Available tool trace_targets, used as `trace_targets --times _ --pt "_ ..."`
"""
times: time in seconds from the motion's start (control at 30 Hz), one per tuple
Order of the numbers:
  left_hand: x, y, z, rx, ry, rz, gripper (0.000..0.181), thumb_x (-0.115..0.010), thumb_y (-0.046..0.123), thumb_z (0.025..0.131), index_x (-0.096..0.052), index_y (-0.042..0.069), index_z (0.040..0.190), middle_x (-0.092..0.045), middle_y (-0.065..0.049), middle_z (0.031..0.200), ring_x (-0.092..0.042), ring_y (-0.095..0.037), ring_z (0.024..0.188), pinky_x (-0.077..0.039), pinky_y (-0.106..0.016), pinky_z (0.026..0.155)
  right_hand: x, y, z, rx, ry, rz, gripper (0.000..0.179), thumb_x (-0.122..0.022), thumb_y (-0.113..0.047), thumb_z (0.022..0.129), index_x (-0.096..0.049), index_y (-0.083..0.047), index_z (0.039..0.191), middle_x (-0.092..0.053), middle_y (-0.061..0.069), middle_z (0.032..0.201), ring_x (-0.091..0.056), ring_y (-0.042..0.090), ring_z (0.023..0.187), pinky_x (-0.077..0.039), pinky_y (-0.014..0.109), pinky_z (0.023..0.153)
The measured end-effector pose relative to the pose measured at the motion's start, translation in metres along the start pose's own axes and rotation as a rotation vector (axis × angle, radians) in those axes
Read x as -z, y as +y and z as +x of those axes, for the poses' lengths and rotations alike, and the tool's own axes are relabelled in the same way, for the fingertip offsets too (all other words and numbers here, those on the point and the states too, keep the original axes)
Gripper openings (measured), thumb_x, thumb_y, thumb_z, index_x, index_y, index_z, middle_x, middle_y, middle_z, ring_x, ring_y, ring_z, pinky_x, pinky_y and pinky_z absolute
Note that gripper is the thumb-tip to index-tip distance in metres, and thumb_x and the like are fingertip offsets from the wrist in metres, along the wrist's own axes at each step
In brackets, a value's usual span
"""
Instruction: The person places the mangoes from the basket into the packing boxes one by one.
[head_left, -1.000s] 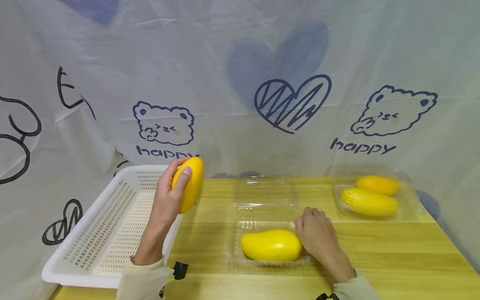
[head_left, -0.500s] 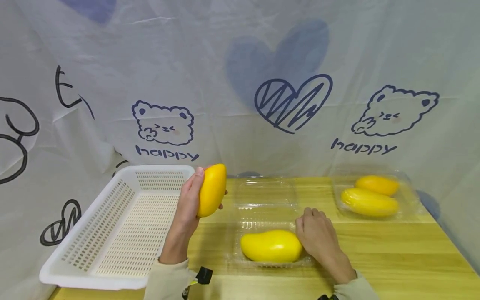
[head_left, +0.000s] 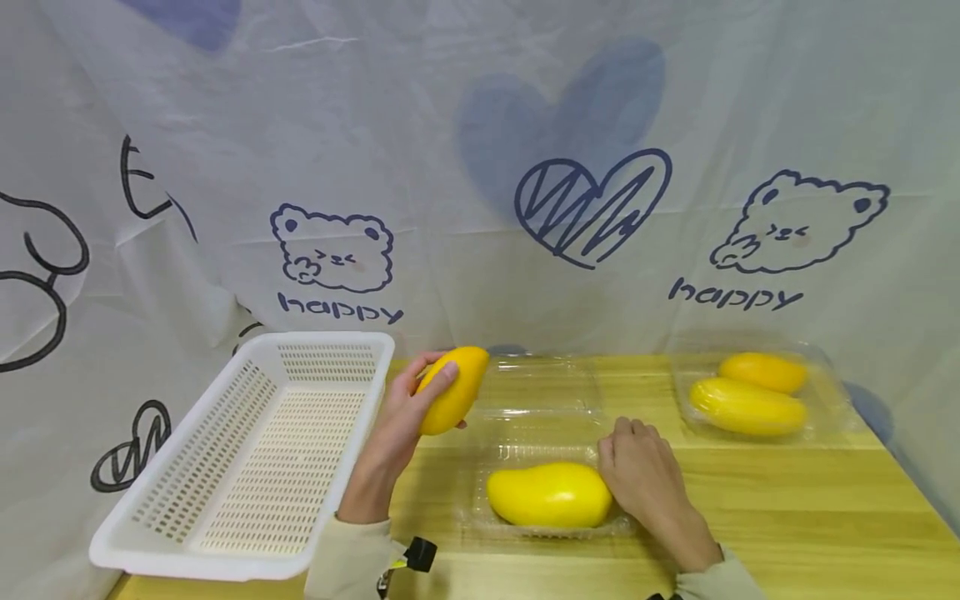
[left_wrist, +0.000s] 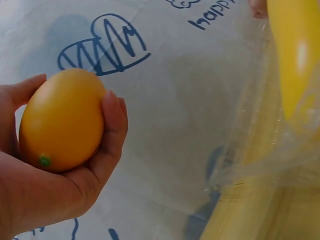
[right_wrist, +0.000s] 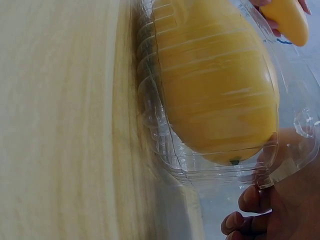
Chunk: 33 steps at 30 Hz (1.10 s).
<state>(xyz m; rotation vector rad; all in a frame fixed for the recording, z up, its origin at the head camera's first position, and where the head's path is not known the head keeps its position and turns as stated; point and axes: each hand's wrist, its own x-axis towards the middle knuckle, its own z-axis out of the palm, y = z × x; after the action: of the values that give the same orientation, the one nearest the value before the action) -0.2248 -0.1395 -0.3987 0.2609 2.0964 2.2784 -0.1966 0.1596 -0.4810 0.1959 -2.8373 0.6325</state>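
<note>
My left hand [head_left: 405, 417] grips a yellow-orange mango [head_left: 459, 390] in the air between the white basket and the open clear plastic box [head_left: 480, 500]. Fingers and thumb wrap round the fruit in the left wrist view, where the small green stem end of this mango [left_wrist: 62, 120] shows. A larger yellow mango [head_left: 551, 495] lies in the near half of the box, its lid half folded out behind. At the box's right edge, my right hand [head_left: 645, 475] holds the rim with curled fingers; the right wrist view shows this hand [right_wrist: 300, 200] partly behind the clear plastic.
A white slotted basket [head_left: 378, 350] stands at the left of the wooden table [head_left: 787, 517]. Back right, another clear box [head_left: 825, 417] contains two yellow mangoes [head_left: 750, 407]. A printed cloth [head_left: 450, 275] hangs behind and at the left.
My left hand has carried the mango rightward and somewhat lower, from beside the basket toward the open box, tilting it. The right hand has stayed at the box edge.
</note>
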Motion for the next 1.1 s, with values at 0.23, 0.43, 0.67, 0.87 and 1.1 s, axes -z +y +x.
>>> trace_targets --times 0.23,0.43,0.67,0.87,1.1 --pt "-0.008 -0.013 0.005 0.054 -0.037 -0.036 0.04 -0.057 0.031 0.107 -0.06 0.005 0.137 -0.062 -0.017 0.106 -0.065 -0.025 0.079 -0.058 -0.034 0.056 -0.001 0.001 0.0 0.011 0.013 0.001 0.026 -0.048 -0.013 0.101 -0.05 -0.007 0.076 -0.045 0.006 0.072 -0.045 0.026 0.067 -0.041 0.041 0.062" --pt "-0.011 -0.02 0.007 0.097 -0.104 -0.033 0.042 -0.065 0.022 0.102 -0.057 0.006 0.14 -0.06 -0.02 0.114 -0.069 -0.029 0.086 -0.058 -0.033 0.059 -0.001 0.0 -0.001 0.007 0.004 0.005 0.026 -0.047 -0.013 0.102 -0.05 -0.007 0.077 -0.045 0.006 0.072 -0.044 0.026 0.067 -0.04 0.041 0.063" --pt "-0.016 -0.026 0.008 0.087 -0.184 0.067 0.069 -0.079 0.006 0.088 -0.05 0.014 0.149 -0.053 -0.021 0.13 -0.062 -0.029 0.096 -0.061 -0.041 0.071 -0.001 0.001 -0.001 0.011 0.011 0.004 0.025 -0.048 -0.013 0.101 -0.05 -0.007 0.077 -0.045 0.006 0.072 -0.044 0.026 0.067 -0.04 0.041 0.062" --pt "-0.02 -0.035 0.009 0.051 -0.196 0.193 0.057 -0.079 0.008 0.089 -0.056 0.008 0.142 -0.062 -0.016 0.129 -0.062 -0.025 0.102 -0.057 -0.035 0.084 -0.001 0.0 0.0 0.012 0.019 0.008 0.024 -0.048 -0.012 0.101 -0.05 -0.007 0.077 -0.046 0.006 0.073 -0.046 0.027 0.068 -0.041 0.042 0.063" --pt "-0.025 -0.045 0.009 0.022 -0.262 0.357 0.054 -0.081 0.015 0.089 -0.062 0.008 0.14 -0.063 -0.012 0.132 -0.062 -0.022 0.102 -0.054 -0.033 0.086 -0.002 0.0 -0.001 -0.001 0.008 0.019 0.024 -0.047 -0.012 0.101 -0.05 -0.007 0.078 -0.045 0.007 0.073 -0.045 0.027 0.068 -0.041 0.041 0.063"
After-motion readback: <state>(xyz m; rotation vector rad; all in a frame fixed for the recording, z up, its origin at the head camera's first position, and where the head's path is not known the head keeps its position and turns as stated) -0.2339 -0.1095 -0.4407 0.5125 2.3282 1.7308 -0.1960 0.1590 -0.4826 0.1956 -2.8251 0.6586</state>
